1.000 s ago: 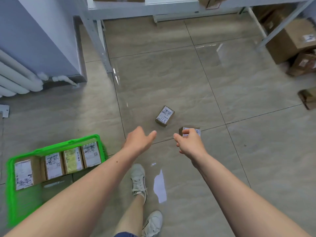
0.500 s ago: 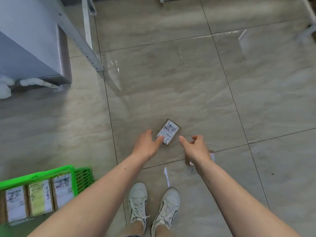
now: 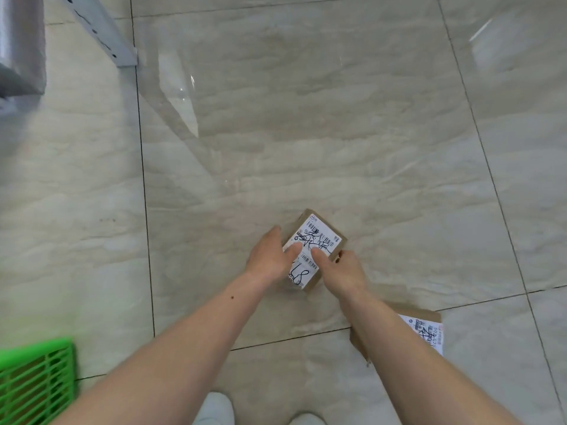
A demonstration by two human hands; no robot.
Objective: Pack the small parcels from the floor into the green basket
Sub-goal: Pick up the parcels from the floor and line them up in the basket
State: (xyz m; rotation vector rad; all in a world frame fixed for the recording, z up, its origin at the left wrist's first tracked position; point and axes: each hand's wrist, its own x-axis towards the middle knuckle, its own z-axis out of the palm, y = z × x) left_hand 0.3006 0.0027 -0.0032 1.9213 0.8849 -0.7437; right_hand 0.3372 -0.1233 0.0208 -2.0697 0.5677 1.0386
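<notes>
A small brown parcel (image 3: pixel 319 240) with a white scribbled label lies on the tiled floor at mid-frame. My left hand (image 3: pixel 270 256) clasps its left side, thumb on the label. My right hand (image 3: pixel 340 269) holds its right lower side, thumb also on the label. A second small parcel (image 3: pixel 425 326) lies on the floor at the right, partly hidden under my right forearm. Only a corner of the green basket (image 3: pixel 36 378) shows at the bottom left; its inside is out of view.
A grey metal shelf leg (image 3: pixel 101 32) stands on the floor at the top left beside a grey cabinet corner (image 3: pixel 21 56). My white shoes (image 3: pixel 214 409) are at the bottom edge. Glossy floor tiles stretch beyond the parcel.
I have bent lower and the view closed in. Both hands moved forward from apart to onto the labelled parcel. The basket slid mostly out of view at the left.
</notes>
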